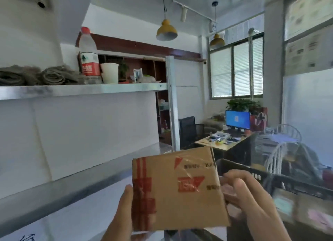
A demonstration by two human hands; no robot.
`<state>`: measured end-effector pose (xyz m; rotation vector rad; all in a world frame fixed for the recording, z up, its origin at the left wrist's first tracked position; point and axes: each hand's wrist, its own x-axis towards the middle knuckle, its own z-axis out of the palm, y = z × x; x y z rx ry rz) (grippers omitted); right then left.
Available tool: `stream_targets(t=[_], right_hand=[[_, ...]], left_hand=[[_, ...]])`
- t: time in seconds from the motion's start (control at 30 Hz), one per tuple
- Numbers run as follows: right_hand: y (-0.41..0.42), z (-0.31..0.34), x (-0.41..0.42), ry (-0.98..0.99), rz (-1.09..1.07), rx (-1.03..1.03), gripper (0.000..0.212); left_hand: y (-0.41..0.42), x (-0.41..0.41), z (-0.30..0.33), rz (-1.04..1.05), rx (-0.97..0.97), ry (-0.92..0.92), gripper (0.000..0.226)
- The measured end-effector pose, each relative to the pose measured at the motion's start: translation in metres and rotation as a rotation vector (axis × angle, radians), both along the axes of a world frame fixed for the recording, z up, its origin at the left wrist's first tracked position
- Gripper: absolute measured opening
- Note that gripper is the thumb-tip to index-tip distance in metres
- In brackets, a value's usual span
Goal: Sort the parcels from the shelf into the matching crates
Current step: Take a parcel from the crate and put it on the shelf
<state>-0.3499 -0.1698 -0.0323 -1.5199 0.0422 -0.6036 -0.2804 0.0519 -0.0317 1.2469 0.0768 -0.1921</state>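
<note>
I hold a brown cardboard parcel (177,188) with red printing and clear tape in front of me, its flat face turned toward the camera. My left hand (122,217) grips its left edge, thumb on the front. My right hand (250,199) grips its right edge with curled fingers. A dark plastic crate (255,176) stands just behind and to the right of the parcel; blurred parcels lie in it at the lower right. The metal shelf (75,185) runs along the left, its lower board bare where I can see it.
The upper shelf board (81,89) carries a water bottle (89,53), a white cup (110,72) and grey rolled cloths (36,76). A metal upright (173,104) ends the shelf. Beyond are a desk with a monitor (237,120), a black chair and white wire chairs (281,150).
</note>
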Motion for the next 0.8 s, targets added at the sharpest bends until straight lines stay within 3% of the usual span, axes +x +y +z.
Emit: stream_targets(t=[0.03,0.1,0.2,0.33,0.5,0.6,0.7,0.8], right_hand=[[-0.022,-0.014,-0.006,-0.104,-0.038,-0.049,0.030],[-0.057,-0.029,-0.020,-0.155,-0.039,-0.095,0.041],[-0.110,-0.034,-0.025,-0.092,-0.046,-0.078,0.047],[-0.151,-0.040,-0.028,-0.093,-0.098,-0.087,0.053],[-0.185,-0.062,-0.009,-0.031,-0.156,-0.112,0.078],[-0.193,-0.072,0.009,0.014,-0.212,-0.112,0.065],[-0.195,-0.082,0.037,0.039,-0.262,-0.114,0.043],[-0.193,-0.091,0.070,0.056,-0.269,-0.067,0.040]], left_hand=[[-0.018,-0.005,0.000,-0.009,0.040,0.016,0.059],[-0.057,-0.015,0.001,-0.067,0.157,0.032,0.070],[-0.098,-0.015,-0.007,-0.121,0.148,-0.047,0.076],[-0.138,-0.002,-0.023,-0.181,0.140,-0.051,0.113],[-0.170,0.025,-0.046,-0.248,0.114,-0.154,0.088],[-0.180,0.050,-0.059,-0.339,0.089,-0.199,0.084],[-0.189,0.096,-0.075,-0.436,0.184,-0.177,0.082],[-0.198,0.155,-0.091,-0.536,0.301,-0.174,0.040]])
